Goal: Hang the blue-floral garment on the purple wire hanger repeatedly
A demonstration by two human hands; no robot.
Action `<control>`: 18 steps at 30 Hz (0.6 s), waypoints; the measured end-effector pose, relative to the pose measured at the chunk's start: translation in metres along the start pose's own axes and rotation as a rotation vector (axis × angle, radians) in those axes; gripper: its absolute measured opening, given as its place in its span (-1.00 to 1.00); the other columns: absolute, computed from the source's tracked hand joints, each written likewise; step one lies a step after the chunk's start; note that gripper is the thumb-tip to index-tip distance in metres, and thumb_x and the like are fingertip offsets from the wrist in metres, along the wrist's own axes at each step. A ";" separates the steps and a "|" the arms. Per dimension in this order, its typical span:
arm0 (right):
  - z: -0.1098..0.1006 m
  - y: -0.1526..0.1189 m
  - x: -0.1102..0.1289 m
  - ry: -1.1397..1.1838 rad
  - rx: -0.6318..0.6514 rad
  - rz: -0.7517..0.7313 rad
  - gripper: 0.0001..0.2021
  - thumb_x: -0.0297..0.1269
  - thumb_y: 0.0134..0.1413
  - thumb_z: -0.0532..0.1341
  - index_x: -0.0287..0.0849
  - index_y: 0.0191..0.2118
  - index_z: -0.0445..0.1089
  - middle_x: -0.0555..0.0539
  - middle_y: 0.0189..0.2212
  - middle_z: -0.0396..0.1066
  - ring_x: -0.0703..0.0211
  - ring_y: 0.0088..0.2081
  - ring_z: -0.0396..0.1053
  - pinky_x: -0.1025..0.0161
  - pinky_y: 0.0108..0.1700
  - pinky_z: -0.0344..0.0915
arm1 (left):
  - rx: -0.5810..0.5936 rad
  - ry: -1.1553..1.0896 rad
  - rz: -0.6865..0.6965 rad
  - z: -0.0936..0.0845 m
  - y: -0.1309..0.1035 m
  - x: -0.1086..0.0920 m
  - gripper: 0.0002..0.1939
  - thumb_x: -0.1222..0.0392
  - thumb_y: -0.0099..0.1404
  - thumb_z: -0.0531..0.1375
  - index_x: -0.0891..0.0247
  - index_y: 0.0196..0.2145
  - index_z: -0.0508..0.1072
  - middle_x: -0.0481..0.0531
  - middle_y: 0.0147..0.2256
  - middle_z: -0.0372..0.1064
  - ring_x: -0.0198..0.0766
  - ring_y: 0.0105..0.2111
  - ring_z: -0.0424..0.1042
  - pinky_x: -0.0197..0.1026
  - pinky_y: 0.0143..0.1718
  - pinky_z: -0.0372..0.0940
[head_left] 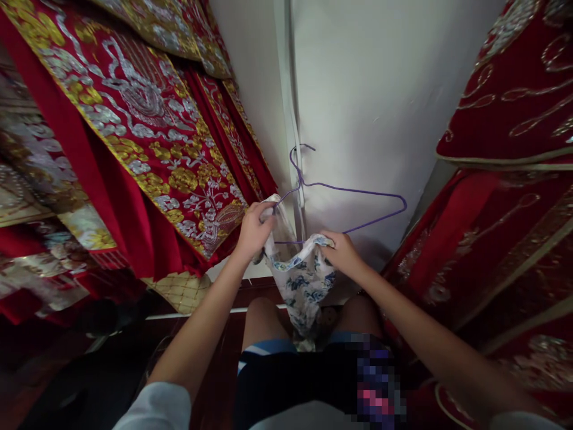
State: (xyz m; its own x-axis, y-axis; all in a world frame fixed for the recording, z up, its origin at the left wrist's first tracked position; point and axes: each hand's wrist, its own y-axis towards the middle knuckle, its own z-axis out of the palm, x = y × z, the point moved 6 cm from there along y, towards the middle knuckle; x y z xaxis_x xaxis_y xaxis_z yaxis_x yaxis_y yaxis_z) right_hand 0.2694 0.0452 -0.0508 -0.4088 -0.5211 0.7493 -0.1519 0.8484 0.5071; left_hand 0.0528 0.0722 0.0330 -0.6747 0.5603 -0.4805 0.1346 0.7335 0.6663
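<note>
Grips opposite edges of the opening of a white floral garment (308, 285) in the closed fingers of the left hand (256, 229) and right hand (342, 251). Dangles it, seen from above, between the knees (263, 313), beside a purple hanger (358, 190).

A pale, dimly lit wall (371, 101) with a narrow vertical strip (286, 89) stands between red embroidered cloths (147, 131), above a dark reddish floor (212, 376).
</note>
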 end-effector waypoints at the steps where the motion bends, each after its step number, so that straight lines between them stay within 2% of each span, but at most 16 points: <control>1: 0.003 -0.001 0.000 0.025 0.000 0.003 -0.90 -0.31 -0.06 0.10 -0.14 -0.53 0.25 0.06 -0.61 0.22 0.21 -0.47 0.18 0.31 -0.40 0.06 | -0.041 -0.013 0.029 0.002 0.001 -0.002 -0.65 0.29 0.23 0.13 0.30 -0.03 0.51 0.16 -0.06 0.43 -0.11 -0.01 0.41 -0.08 0.13 0.24; 4: 0.003 -0.003 0.000 0.059 -0.011 0.008 -0.91 -0.34 -0.07 0.09 -0.15 -0.50 0.31 0.05 -0.59 0.26 0.19 -0.46 0.23 0.31 -0.40 0.11 | -0.059 -0.034 0.093 0.007 0.001 -0.001 -0.73 0.19 0.36 0.08 0.29 -0.06 0.46 0.14 -0.10 0.43 -0.16 -0.05 0.42 -0.16 0.05 0.26; 5: -0.001 -0.005 0.000 0.060 -0.039 0.004 -0.88 -0.36 -0.09 0.09 -0.16 -0.42 0.38 0.03 -0.54 0.33 0.17 -0.43 0.28 0.30 -0.37 0.15 | -0.042 -0.020 0.097 0.009 0.000 -0.001 -0.73 0.16 0.40 0.05 0.28 -0.07 0.45 0.12 -0.14 0.46 -0.18 -0.11 0.44 -0.19 -0.02 0.28; 7: -0.017 -0.008 0.002 0.070 -0.143 -0.002 -0.63 -0.39 -0.11 0.11 -0.17 -0.12 0.46 -0.03 -0.34 0.47 0.11 -0.32 0.38 0.26 -0.26 0.26 | -0.019 0.061 0.085 0.007 -0.002 0.001 -0.71 0.10 0.45 0.00 0.26 -0.09 0.45 0.08 -0.26 0.49 -0.19 -0.26 0.47 -0.24 -0.18 0.26; 9: -0.043 -0.011 0.000 0.076 -0.316 -0.001 -0.36 -0.40 -0.11 0.14 -0.17 0.20 0.30 -0.14 -0.12 0.49 0.06 -0.22 0.42 0.21 -0.18 0.32 | -0.028 0.175 0.070 0.002 -0.003 0.001 -0.70 0.08 0.46 0.00 0.25 -0.12 0.46 0.06 -0.35 0.49 -0.19 -0.36 0.46 -0.24 -0.28 0.21; 12: -0.088 -0.008 -0.008 -0.003 -0.555 0.005 -0.18 -0.34 -0.08 0.19 -0.25 0.37 0.03 -0.30 0.06 0.40 -0.01 -0.15 0.43 0.12 -0.13 0.35 | -0.034 0.243 0.095 -0.007 -0.001 -0.003 -0.71 0.08 0.44 0.01 0.25 -0.20 0.49 0.04 -0.41 0.48 -0.19 -0.39 0.45 -0.24 -0.31 0.17; 13: -0.101 -0.003 -0.012 -0.054 -0.593 0.008 -0.19 -0.31 -0.06 0.19 -0.28 0.37 0.04 -0.33 0.06 0.39 -0.03 -0.13 0.43 0.09 -0.12 0.35 | -0.029 0.237 0.108 -0.008 0.000 -0.005 -0.71 0.09 0.43 0.02 0.25 -0.24 0.49 0.04 -0.43 0.46 -0.20 -0.40 0.44 -0.25 -0.31 0.17; 15: -0.120 0.013 -0.021 -0.182 -0.582 0.027 -0.32 -0.26 -0.03 0.19 -0.33 0.26 0.22 -0.33 -0.04 0.46 -0.05 -0.15 0.43 0.07 -0.11 0.34 | -0.011 0.211 0.128 -0.009 0.003 -0.008 -0.70 0.11 0.41 0.02 0.27 -0.30 0.49 0.02 -0.48 0.43 -0.23 -0.45 0.40 -0.25 -0.33 0.16; 17: -0.133 0.028 -0.028 -0.299 -0.506 0.042 -0.60 -0.24 0.01 0.15 -0.28 -0.04 0.46 -0.23 -0.27 0.51 -0.03 -0.24 0.43 0.10 -0.18 0.33 | 0.002 0.197 0.135 -0.011 0.004 -0.008 -0.71 0.12 0.40 0.03 0.27 -0.34 0.49 0.01 -0.50 0.42 -0.25 -0.48 0.37 -0.26 -0.34 0.15; 18: -0.137 0.034 -0.031 -0.337 -0.454 0.050 -0.73 -0.24 0.03 0.13 -0.23 -0.24 0.50 -0.17 -0.40 0.49 0.01 -0.32 0.41 0.14 -0.24 0.31 | 0.000 0.200 0.134 -0.012 0.005 -0.007 -0.71 0.12 0.39 0.04 0.27 -0.34 0.49 0.01 -0.49 0.42 -0.25 -0.48 0.37 -0.26 -0.35 0.15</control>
State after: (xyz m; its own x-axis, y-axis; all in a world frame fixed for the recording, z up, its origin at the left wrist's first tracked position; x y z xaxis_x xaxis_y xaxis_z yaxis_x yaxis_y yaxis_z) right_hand 0.4001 0.0773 0.0014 -0.6817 -0.3591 0.6374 0.2466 0.7075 0.6623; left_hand 0.0495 0.0668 0.0469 -0.7815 0.5648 -0.2651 0.2322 0.6577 0.7166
